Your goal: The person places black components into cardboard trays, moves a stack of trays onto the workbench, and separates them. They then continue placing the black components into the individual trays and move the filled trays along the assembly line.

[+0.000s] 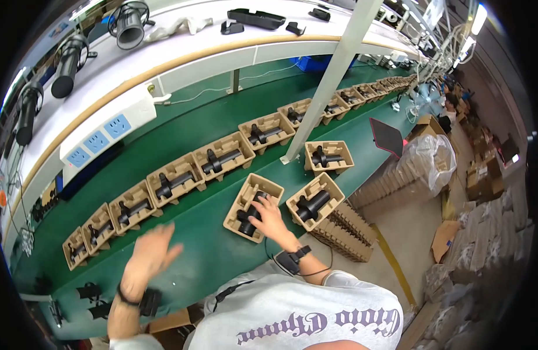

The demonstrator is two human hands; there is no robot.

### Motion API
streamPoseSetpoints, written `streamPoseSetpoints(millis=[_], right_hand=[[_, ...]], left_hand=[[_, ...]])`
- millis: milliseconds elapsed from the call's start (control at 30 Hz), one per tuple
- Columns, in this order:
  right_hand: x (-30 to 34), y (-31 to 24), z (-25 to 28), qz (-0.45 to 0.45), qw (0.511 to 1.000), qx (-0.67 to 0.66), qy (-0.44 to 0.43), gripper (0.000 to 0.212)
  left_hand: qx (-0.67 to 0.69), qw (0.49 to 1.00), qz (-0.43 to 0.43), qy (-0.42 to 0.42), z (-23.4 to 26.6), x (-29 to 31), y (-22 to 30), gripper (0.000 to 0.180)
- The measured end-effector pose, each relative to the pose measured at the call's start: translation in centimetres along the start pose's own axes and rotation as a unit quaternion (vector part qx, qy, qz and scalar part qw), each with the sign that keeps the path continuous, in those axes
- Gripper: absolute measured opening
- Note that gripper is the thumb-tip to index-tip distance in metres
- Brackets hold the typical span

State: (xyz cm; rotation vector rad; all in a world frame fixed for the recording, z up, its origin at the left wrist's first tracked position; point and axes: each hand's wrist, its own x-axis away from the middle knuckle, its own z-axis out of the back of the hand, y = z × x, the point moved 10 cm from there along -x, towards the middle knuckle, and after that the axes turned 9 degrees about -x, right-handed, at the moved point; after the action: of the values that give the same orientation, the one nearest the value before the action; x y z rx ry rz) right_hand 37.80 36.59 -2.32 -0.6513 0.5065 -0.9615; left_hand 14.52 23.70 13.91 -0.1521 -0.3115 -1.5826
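Here's the big stage: a long green surface point(199, 256) stretches away in front of me. Taking the clock from my right hand point(271, 219), a row of brown trays point(229, 168) sweeps from nine o'clock, through eleven, off toward one, and the nearer ones I can make out each carry a black part. Between three and four o'clock, a stack of trays point(342, 233) stands off the edge. Closer in, two loose trays sit out of line: a far loaded tray point(329, 146) at half past one, and a near loaded tray point(324, 178) between two and three.

And now the working tray point(241, 201), tilted askew to the row, right under my right hand! That hand is palm down, fingers partly spread and lightly bent over the black device point(250, 226) lying inside; whether they grip or merely rest, I can't tell. Out at half past eight, my left hand point(152, 251) is a blur over the surface, half open, thumb apart, nothing visible in it.

My call: this is the seating step, bedding the device into its moulded hollow. Next calls for a gentle press until it lies flat, then a clean release without dragging the tray.
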Motion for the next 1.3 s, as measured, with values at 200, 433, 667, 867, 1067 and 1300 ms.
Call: streamPoseSetpoints(millis=[200,433,667,867,1067,1300], right_hand=[[2.0,0.8,-4.2,0.041,0.993,0.110,-0.010,0.059],[2.4,0.1,-3.6,0.050,0.994,0.094,0.031,0.052],[2.3,-0.5,-3.7,0.042,0.992,0.113,0.028,0.049],[2.4,-1.1,-3.5,0.043,0.992,0.119,0.024,0.049],[2.8,-1.6,-3.5,0.034,0.992,0.121,0.023,0.049],[2.0,-1.8,-4.9,0.082,0.985,0.150,0.013,0.050]], left_hand=[[-0.121,0.970,0.200,0.062,-15.5,-10.0,-11.5,0.073],[-0.197,0.922,0.276,0.186,-18.1,-10.7,-15.6,0.053],[-0.148,0.935,0.288,0.147,-16.6,-12.7,-17.2,0.016],[-0.156,0.949,0.252,0.105,-17.6,-13.2,-17.9,0.013],[-0.180,0.947,0.193,0.183,-16.7,-12.8,-17.2,0.027],[-0.133,0.943,0.281,0.119,-19.4,-11.2,-20.2,0.048]])
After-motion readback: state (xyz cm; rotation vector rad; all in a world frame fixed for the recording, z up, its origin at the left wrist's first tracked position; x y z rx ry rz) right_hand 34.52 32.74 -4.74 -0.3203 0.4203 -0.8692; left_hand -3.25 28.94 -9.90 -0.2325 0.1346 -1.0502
